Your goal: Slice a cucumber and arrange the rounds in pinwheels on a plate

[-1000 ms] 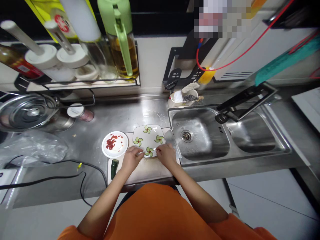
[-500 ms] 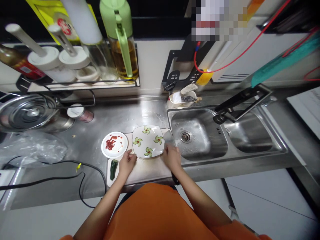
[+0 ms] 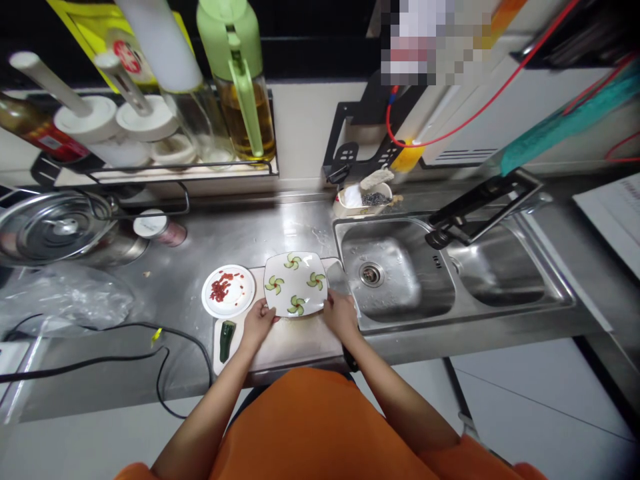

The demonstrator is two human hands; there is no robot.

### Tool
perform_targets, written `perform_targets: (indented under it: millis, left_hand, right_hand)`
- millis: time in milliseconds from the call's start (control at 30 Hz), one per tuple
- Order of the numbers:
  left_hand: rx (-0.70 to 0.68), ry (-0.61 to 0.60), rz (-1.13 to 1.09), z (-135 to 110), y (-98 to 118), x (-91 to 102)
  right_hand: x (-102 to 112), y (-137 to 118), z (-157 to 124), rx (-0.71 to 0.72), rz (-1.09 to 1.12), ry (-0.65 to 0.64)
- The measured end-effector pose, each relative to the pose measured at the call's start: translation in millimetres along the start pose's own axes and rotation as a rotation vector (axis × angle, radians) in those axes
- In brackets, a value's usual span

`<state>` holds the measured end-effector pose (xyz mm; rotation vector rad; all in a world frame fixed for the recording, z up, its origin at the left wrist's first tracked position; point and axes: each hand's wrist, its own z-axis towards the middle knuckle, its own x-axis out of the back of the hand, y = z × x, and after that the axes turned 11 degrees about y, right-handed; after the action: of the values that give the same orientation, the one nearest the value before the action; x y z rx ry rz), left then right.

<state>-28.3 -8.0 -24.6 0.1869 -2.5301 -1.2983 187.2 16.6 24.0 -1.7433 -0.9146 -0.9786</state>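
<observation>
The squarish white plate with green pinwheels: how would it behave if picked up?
The squarish white plate has a glossy, ceramic-looking surface, so it is probably stiff and breakable. The cucumber pinwheels seem loosely laid, so they might slide if it tilts. Broad and flat, it seems unlikely to roll.

Plate (image 3: 295, 284) left of sink (image 3: 400, 263)

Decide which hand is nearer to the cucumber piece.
Left. The left hand is right of the cucumber piece, at the near-left corner of the square plate; the right hand is farther, at its near-right corner.
</observation>
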Motion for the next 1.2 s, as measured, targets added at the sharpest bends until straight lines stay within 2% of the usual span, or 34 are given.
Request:
perform_targets:
  millis: [233, 967, 1200]
  left_hand:
    - [0.02, -0.061, -0.131, 1.9, -0.6, -0.4]
    - [-0.004, 0.02, -0.148, -1.9, 2.1, -2.6]
    - [0.021, -0.011, -0.184, -5.6, 11.7, 3.2]
  right_hand:
    - [-1.5, 1.1, 2.4, 0.014, 0.038, 0.013]
    - [-3.7, 3.6, 2.2, 0.006, 0.101, 0.038]
    - [-6.7, 6.7, 2.6, 0.016, 0.21, 0.081]
